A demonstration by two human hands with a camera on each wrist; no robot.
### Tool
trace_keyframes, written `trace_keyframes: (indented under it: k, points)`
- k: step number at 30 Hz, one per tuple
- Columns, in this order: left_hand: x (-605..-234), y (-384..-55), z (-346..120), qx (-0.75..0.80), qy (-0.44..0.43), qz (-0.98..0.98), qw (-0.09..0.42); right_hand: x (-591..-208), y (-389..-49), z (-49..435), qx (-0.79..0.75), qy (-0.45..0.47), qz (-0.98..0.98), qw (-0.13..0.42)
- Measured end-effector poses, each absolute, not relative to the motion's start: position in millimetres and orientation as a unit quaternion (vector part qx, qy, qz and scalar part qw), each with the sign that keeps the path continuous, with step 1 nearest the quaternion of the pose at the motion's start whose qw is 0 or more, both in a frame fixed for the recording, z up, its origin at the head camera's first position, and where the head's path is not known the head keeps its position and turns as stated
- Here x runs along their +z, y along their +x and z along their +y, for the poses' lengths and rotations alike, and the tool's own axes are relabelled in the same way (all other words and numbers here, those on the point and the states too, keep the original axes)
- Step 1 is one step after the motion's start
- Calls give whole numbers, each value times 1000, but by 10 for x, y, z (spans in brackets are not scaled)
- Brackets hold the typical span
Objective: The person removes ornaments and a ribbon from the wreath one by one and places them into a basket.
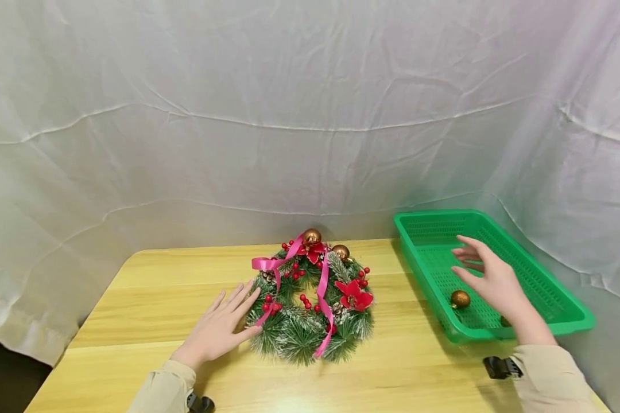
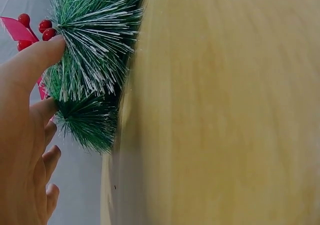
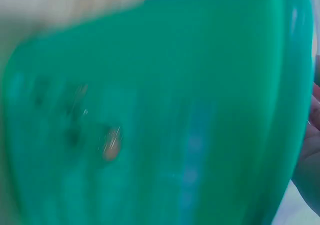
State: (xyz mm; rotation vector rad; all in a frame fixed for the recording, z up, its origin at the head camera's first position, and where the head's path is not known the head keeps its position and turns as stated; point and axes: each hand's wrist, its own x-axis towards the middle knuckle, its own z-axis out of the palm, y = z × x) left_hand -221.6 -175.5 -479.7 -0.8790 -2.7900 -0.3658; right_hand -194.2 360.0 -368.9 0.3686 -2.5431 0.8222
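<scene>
A wreath (image 1: 294, 324) lies flat around the middle of the bench (image 1: 155, 304), left of a green basket (image 1: 418, 269). Pink ribbon (image 1: 324, 292) trails over it, among red berries (image 1: 271, 306); a red flower (image 1: 355, 296) sits on its right side, and two shiny balls (image 1: 312, 236) at its far edge. The left hand (image 1: 219, 327) is spread and loose, its fingers and thumb against the wreath's left edge, gripping nothing. The right hand (image 1: 491, 278) is over the basket, fingers parted and holding nothing. Below it, a brown glittery ball (image 1: 460, 299) lies near the basket's near-left corner; another (image 1: 505, 322), partly hidden, lies to its right.
</scene>
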Motion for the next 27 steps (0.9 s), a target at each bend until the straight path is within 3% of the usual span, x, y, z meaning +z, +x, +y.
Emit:
trace_keyframes:
  k: [7, 13, 27]
  points:
    - [-4795, -2218, -1750, -128, -293, -943, 95, -3620, -2112, 2825, 457, 195, -845, 199]
    - [-4775, -2209, -1734, -129, -294, -942, 93, -3671, -2249, 2299, 522, 189, -817, 155]
    - [-4774, -2209, -1741, -135, -292, -943, 82, -4309, -2956, 2133, 514, 129, -840, 113]
